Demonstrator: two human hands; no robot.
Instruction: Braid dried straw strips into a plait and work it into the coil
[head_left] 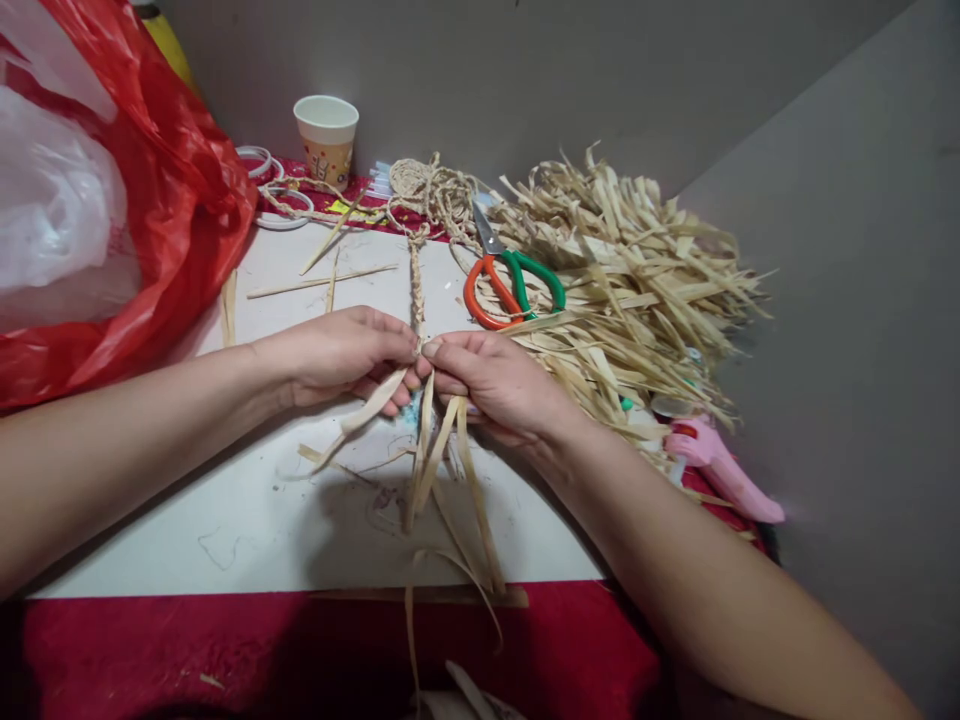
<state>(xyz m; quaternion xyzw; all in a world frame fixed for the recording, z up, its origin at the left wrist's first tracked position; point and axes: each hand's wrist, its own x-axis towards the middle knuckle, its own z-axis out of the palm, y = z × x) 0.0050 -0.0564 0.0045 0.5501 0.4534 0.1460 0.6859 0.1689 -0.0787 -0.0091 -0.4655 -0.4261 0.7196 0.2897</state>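
Observation:
A thin braid of dry straw-coloured strips [417, 275] runs down the middle of the white board. At its lower end my left hand [364, 355] pinches the braid between thumb and fingers. Right beside it, almost touching, my right hand [491, 380] is closed on the loose strips. Several flat strips [439, 450] hang from between my hands toward me and spread over the board; one pale strip [371, 405] slants down to the left. My fingers cover the exact spot where the strips cross.
Scissors [510, 285] with orange and green handles lie beyond my right hand. A heap of dry strips [637, 250] fills the right back. A paper cup [327, 140], coiled braid [431, 190], red plastic bag [202, 200] and pink glue gun [724, 465] surround the white board [150, 550].

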